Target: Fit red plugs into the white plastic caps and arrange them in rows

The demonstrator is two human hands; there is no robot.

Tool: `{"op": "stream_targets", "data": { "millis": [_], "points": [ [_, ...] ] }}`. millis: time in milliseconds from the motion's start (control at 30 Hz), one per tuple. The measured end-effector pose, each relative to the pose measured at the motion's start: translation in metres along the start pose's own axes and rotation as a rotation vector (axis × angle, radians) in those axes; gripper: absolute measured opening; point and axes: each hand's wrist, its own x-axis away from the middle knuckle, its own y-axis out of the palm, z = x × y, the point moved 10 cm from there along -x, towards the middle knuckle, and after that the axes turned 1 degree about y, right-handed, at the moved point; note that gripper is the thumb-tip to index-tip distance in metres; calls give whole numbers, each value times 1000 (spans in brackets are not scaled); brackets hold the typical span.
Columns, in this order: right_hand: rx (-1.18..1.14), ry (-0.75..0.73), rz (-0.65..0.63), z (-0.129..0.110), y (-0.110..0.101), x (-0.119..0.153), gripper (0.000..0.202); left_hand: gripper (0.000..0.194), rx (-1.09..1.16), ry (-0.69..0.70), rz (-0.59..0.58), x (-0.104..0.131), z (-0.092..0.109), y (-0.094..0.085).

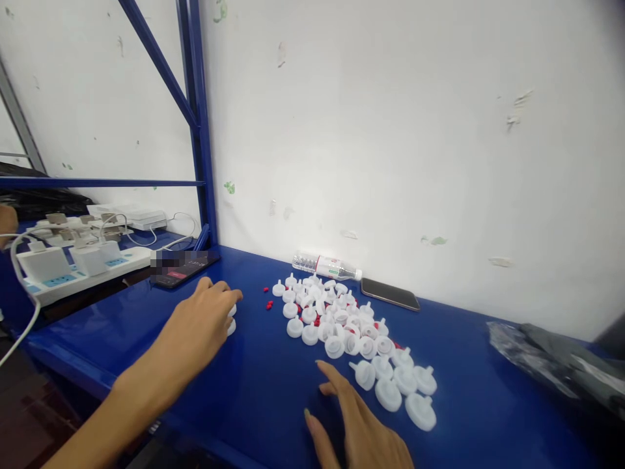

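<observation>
Many white plastic caps with short spouts (388, 395) lie in a pile on the blue table (263, 391), with small red pieces (269, 305) among and beside them. To the left of the pile, my left hand (212, 316) is over a couple of white caps (231, 326), its fingers bent down around them; how firmly it grips is partly hidden. In front of the pile, my right hand (356, 420) hovers near the nearest caps, thumb and fingers apart, with nothing between them.
A clear bottle (326, 266) lies behind the pile, beside a phone (389, 294). Another phone (185, 269) is at the left, near a power strip (88, 273) with white plugs. A blue metal post (198, 124) rises behind. Plastic bags (561, 358) lie at right.
</observation>
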Motion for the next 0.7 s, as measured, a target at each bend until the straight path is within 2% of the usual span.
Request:
{"op": "stream_targets", "data": {
  "millis": [67, 133, 233, 300, 367, 500, 633, 700],
  "points": [
    [5, -6, 6, 0, 1, 0, 52, 32, 21, 27, 49, 3, 25, -4],
    [7, -11, 8, 0, 2, 0, 51, 34, 123, 133, 60, 6, 57, 0],
    [7, -24, 3, 0, 3, 0, 49, 40, 267, 299, -1, 10, 94, 17],
    [9, -32, -4, 0, 4, 0, 50, 39, 360, 327, -47, 10, 102, 28],
    [4, -37, -14, -1, 4, 1, 50, 31, 481, 316, -83, 9, 101, 31],
    [-7, -9, -16, 3, 6, 3, 49, 16, 656, 313, -157, 14, 102, 22],
    [3, -19, -23, 4, 9, 4, 61, 8, 921, 348, -374, 36, 121, 15],
    [-10, -40, -45, 3, 11, 4, 63, 5, 996, 365, -445, 44, 128, 12]
  ]
}}
